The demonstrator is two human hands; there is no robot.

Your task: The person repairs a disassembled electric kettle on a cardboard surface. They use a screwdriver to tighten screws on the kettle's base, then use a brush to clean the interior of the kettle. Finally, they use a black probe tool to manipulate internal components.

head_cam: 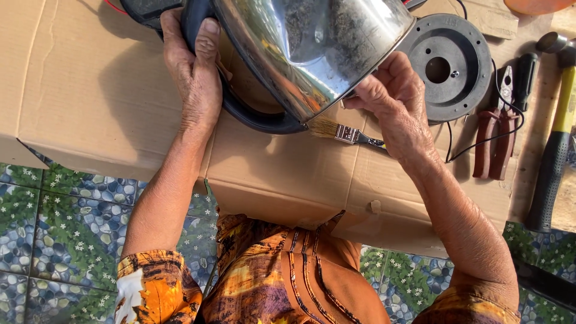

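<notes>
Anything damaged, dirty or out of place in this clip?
The steel kettle, tipped sideways by its handle in the left hand, shows dark grime on its shiny body. It sits off its round black base. The right hand holds a small paintbrush.

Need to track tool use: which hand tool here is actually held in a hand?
The paintbrush, held by the right hand against the steel kettle. The pliers and hammer lie untouched on the cardboard.
</notes>
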